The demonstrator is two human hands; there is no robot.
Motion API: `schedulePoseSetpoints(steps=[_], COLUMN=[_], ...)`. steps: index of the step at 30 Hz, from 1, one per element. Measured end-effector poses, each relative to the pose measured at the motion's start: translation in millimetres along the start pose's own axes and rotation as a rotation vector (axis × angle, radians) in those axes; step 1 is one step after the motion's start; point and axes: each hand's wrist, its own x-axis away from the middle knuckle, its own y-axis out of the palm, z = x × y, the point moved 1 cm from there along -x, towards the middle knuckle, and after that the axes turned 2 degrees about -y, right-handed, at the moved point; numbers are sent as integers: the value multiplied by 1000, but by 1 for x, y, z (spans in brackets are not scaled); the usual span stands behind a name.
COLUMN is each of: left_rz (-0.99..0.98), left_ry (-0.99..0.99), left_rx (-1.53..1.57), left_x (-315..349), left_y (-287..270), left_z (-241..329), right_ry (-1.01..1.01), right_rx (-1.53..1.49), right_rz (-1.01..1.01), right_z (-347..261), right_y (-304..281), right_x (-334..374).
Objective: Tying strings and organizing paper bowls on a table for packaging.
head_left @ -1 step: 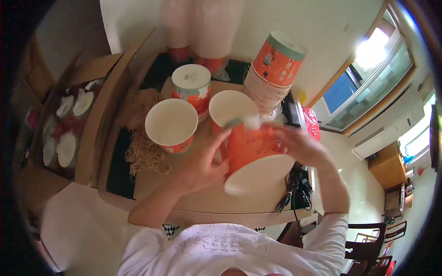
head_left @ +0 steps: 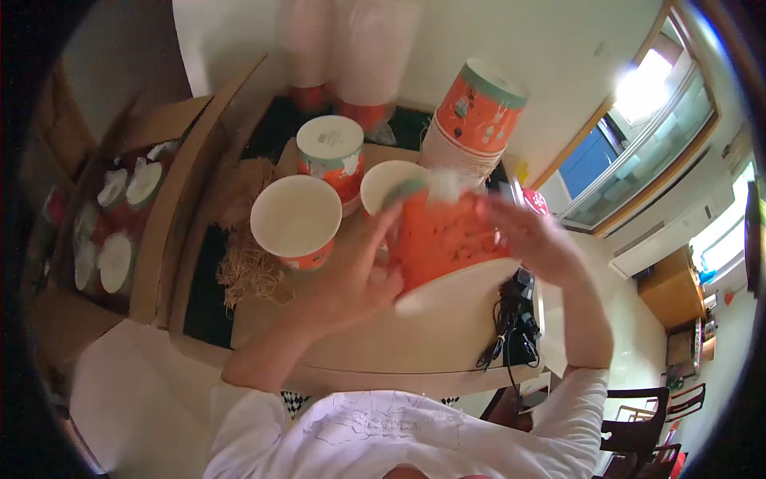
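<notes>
Between my two hands I hold a large orange paper bucket (head_left: 451, 239), tilted with its white rim toward me and blurred by motion. My left hand (head_left: 359, 275) grips its left side, the thumb toward the rim. On the opposite side my right hand (head_left: 542, 239) holds it with the fingers reaching over the wall. Just behind the held bucket, partly hidden by it, stands an open bucket (head_left: 383, 182). Left of that an open bucket (head_left: 295, 217) shows its white inside, and an upside-down bucket (head_left: 329, 140) stands behind it.
A tall stack of nested buckets (head_left: 481, 112) rises at the back right. Tangled tan fibre (head_left: 251, 275) lies on the left. Black cables (head_left: 504, 327) lie near the table's right edge. A cardboard box (head_left: 191, 184) with several white-ended items stands to the left. Tall wrapped stacks (head_left: 371, 60) lean behind.
The held bucket has turned, so more of its orange side and less of its white opening shows. My right hand has shifted slightly to the right with it.
</notes>
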Motion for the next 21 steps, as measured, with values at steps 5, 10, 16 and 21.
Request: schedulePoseSetpoints(steps=[5,10,16,21], left_rz=[377,489,449,685], left_ry=[518,715,790,823], left_rx=[31,-190,-348,-509], left_x=[-102,-198,-232,-259], left_y=[-16,-13,24,15], left_z=[39,51,34,34], right_ry=[-533,-580,-504,-306], right_rx=[38,-16,-464,-586], right_rz=[535,692,727,633], right_z=[-33,18,108,159], right_y=[-80,-145,-171,-163], right_x=[-43,-119,-191,-218])
